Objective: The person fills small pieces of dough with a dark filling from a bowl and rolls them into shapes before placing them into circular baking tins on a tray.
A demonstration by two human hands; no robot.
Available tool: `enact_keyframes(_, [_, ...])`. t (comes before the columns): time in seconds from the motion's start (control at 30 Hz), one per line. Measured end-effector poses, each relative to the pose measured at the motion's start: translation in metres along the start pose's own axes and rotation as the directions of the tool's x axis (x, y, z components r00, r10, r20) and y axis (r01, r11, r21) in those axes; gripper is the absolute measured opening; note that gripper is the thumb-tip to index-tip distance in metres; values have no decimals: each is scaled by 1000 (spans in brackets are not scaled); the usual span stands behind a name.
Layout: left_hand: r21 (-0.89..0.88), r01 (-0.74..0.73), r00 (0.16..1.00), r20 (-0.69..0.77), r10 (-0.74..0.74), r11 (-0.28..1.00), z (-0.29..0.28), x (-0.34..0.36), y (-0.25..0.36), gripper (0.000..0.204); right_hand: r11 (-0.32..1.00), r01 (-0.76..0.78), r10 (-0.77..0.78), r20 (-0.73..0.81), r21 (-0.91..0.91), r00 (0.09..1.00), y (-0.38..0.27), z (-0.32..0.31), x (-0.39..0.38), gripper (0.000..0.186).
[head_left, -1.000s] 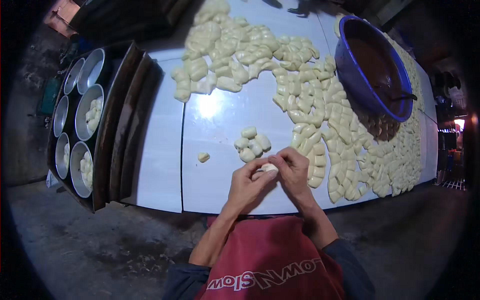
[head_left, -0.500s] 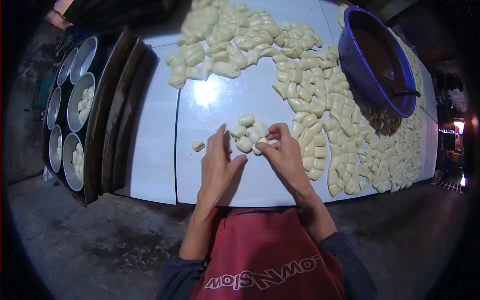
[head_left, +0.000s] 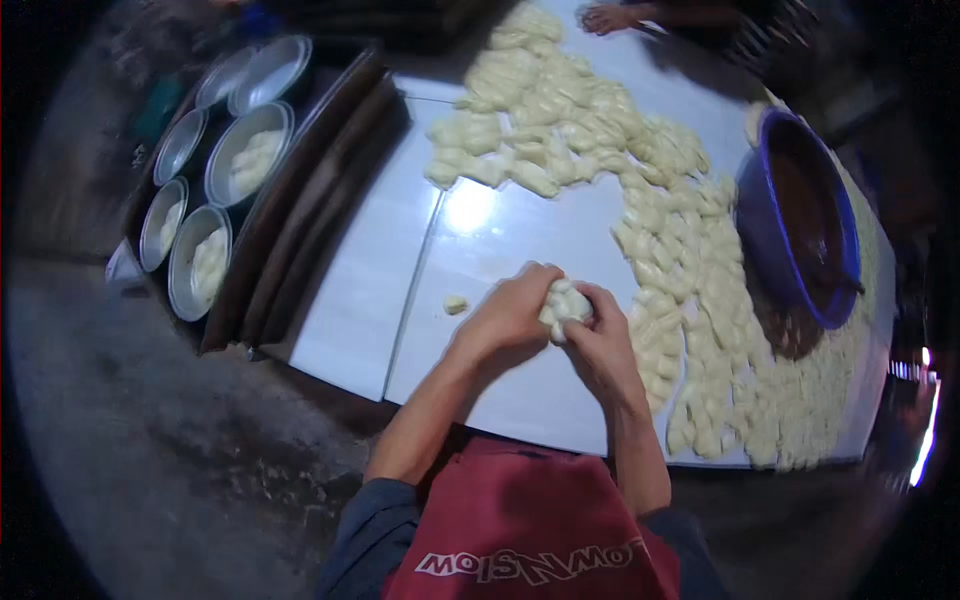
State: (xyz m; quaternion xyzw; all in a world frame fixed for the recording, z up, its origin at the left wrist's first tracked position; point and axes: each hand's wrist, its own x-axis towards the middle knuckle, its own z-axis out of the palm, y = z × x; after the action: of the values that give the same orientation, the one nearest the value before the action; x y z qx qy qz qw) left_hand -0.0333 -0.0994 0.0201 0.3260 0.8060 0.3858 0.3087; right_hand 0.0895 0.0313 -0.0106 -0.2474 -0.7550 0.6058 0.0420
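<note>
A cluster of pale dough pieces (head_left: 566,308) is squeezed between my two hands over the white tabletop. My left hand (head_left: 517,308) presses on it from the left, fingers curled round the far side. From the right, my right hand (head_left: 608,340) grips the same cluster, its thumb lying across the near side. The fingers cover part of the dough. One small dough lump (head_left: 455,304) lies alone on the table, left of my left hand.
Many cut dough pieces (head_left: 690,270) spread across the table's far side and right. A purple basin (head_left: 765,215) holding brown contents stands among them. At left, round metal tins (head_left: 208,312), some with dough inside, sit in a dark tray (head_left: 290,160). Another person's hand (head_left: 608,18) rests at the far edge.
My hands have closed in from both sides and bunched the loose dough pieces into one tight cluster. The view has shifted, and another person's hand now shows at the far edge.
</note>
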Motion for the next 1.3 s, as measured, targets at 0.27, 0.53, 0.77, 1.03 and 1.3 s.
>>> enact_keyframes(0.27, [-221, -101, 995, -27, 98, 970, -58, -39, -21, 59, 923, -218, 174, 162, 317, 971, -100, 36, -8, 49])
enact_keyframes(0.53, [162, -176, 877, -422, 230, 971, -296, -93, -19, 69, 895, 334, -432, 383, 296, 817, -228, 168, 122, 56])
enact_keyframes(0.77, [115, -118, 883, -443, 158, 986, -460, -20, -74, 75, 866, 450, -500, 402, 218, 767, -333, 269, 250, 59])
enact_keyframes(1.03, [514, 272, 942, -316, -115, 814, -470, 55, -134, 75, 379, 631, -487, 434, -677, 758, -307, 311, 323, 43])
enact_keyframes(1.3, [457, 306, 946, -242, -214, 835, -491, 25, -151, 94, 545, 497, -482, 232, -676, 845, -288, 298, 335, 21])
